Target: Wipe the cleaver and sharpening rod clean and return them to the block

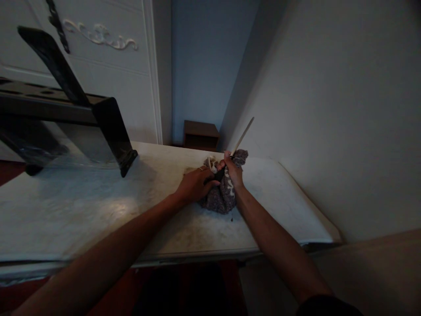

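A bundle of grey-brown knitted fabric (221, 198) lies on a white table (98, 206) near the wall. My left hand (194, 184) rests on the bundle's left side with its fingers curled over the fabric; a ring shows on one finger. My right hand (234, 172) is closed on a thin light stick (242, 136), a knitting needle or hook, that points up and to the right from the fabric. A bit of pale yarn (212, 163) shows between the two hands.
A black slanted stand (113, 131) with a long dark bar stands on the table's left part. A white panelled door (108, 57) is behind it. A small brown cabinet (200, 134) sits in the far corner. A plain wall (329, 109) runs along the right.
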A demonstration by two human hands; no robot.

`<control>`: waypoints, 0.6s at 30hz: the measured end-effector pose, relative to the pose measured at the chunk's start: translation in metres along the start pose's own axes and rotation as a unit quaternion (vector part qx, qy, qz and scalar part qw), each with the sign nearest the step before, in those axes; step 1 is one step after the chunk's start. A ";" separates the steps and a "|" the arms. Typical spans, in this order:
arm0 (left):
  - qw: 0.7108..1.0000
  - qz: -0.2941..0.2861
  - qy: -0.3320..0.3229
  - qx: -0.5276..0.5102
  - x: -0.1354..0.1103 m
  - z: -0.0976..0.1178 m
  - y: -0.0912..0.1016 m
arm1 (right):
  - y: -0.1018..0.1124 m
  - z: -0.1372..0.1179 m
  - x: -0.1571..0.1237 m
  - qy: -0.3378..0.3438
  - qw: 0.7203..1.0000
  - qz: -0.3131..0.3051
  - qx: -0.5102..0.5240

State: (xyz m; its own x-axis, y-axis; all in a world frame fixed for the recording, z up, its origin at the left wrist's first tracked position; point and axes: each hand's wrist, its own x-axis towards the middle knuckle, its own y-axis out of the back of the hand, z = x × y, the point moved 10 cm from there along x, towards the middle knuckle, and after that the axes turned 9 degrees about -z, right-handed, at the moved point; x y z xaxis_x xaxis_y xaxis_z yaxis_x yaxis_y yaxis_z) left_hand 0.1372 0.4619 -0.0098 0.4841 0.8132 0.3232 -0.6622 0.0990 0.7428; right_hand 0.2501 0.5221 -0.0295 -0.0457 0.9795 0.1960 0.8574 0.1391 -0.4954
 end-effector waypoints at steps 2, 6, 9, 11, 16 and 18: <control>1.000 0.010 0.005 0.009 -0.002 0.001 0.001 | -0.006 0.002 -0.002 -0.022 0.999 -0.028 0.020; 1.000 0.023 0.019 0.009 -0.004 -0.002 0.003 | -0.009 0.007 -0.009 -0.065 0.996 -0.051 0.031; 0.999 0.026 0.029 -0.020 -0.002 -0.010 0.002 | -0.013 0.007 -0.015 -0.078 0.994 -0.072 0.032; 0.999 0.019 0.034 -0.038 0.000 -0.015 0.001 | -0.021 0.005 -0.018 -0.076 0.991 -0.107 0.030; 0.998 -0.037 0.056 0.001 0.003 -0.022 -0.010 | -0.037 0.003 -0.022 -0.072 0.981 -0.180 0.005; 0.996 -0.056 0.067 0.029 0.003 -0.023 -0.013 | -0.041 0.000 -0.024 -0.059 0.979 -0.195 -0.013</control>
State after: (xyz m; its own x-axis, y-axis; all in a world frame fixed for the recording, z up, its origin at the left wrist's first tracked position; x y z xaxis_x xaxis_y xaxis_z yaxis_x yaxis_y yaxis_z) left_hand 0.1345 0.4762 -0.0321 0.4696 0.8685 0.1588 -0.5724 0.1625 0.8037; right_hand 0.2166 0.4932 -0.0137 -0.4304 0.8627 0.2656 0.7757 0.5040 -0.3799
